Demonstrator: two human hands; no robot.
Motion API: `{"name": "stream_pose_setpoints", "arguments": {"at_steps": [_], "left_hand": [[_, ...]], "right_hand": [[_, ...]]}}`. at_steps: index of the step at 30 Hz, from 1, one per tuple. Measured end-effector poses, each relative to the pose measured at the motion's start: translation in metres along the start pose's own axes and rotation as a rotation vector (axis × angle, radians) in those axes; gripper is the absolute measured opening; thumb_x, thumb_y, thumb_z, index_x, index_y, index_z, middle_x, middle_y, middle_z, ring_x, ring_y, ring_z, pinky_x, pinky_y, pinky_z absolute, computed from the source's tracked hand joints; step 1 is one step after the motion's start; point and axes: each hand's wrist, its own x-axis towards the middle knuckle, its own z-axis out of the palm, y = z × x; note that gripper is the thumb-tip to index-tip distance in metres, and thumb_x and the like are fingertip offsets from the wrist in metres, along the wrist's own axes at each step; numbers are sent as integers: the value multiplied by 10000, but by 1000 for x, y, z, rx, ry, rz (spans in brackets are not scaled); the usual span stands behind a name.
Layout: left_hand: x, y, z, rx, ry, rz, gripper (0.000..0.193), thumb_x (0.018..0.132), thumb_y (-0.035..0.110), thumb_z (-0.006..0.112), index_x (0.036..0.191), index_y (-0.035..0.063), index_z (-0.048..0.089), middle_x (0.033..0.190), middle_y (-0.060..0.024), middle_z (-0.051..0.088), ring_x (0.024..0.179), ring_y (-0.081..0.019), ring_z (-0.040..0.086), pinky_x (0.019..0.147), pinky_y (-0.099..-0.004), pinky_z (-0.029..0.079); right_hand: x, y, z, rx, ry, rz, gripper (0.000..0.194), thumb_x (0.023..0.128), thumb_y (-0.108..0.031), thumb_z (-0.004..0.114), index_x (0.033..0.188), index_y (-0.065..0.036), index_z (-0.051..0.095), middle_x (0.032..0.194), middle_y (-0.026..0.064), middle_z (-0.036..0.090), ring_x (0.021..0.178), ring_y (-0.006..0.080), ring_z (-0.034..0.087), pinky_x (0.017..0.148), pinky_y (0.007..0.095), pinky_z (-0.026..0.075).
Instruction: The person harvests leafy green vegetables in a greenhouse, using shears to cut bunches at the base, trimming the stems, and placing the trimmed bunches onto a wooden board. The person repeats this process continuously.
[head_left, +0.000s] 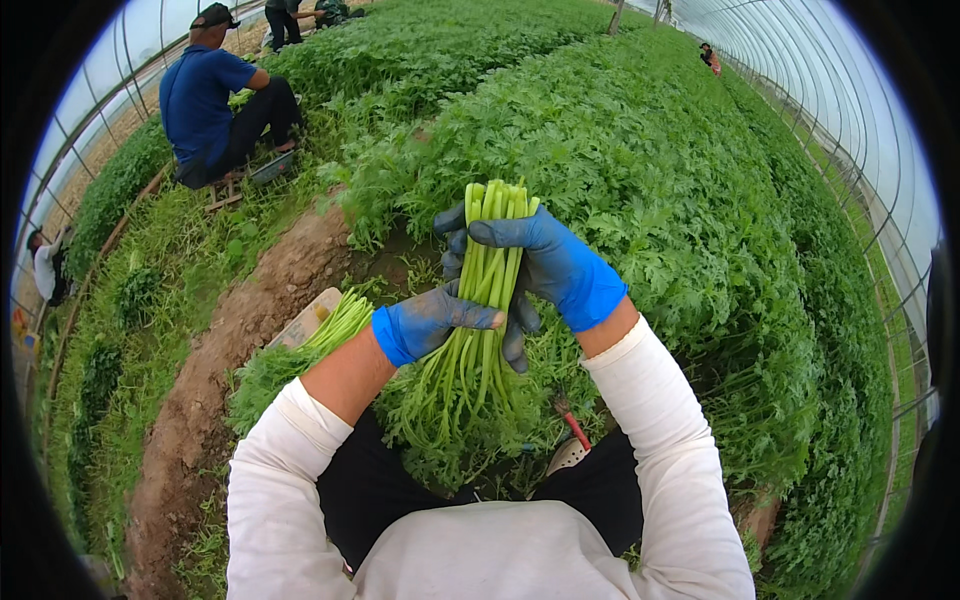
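Both hands wear dirty blue gloves and hold one bunch of green leafy-vegetable stems (480, 281) upright, cut ends up, leaves hanging down. My left hand (442, 319) grips the stems lower down, its thumb across the front; the glove's thumb tip looks torn. My right hand (532, 255) wraps the upper part, thumb near the cut ends and lower fingers spread behind the stems. Left of my left forearm, another bunch (341, 322) lies with its stems by a worn, pale board-like object (304, 321). Below my right hand, a red-handled tool (574, 426) rests near a shoe.
Dense leafy plants (600, 150) grow ahead and to the right. A bare soil ridge (225, 337) runs along the left. A person in a blue shirt (202, 105) sits on a low stool at the upper left, and other people are farther off under the greenhouse hoops.
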Motion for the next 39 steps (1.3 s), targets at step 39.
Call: {"name": "stream_pose_setpoints", "arguments": {"at_steps": [39], "left_hand": [[1,-20,-20,20,357,-32,324,861,179,702,1134,56,579,947,-83,638,875,-211,627,745,-365,535]], "right_hand": [[-33,49,3,-731,769,-290,226,811,-94,711,929,40,573,739,99,660,536,122,619,453,276,486]]}}
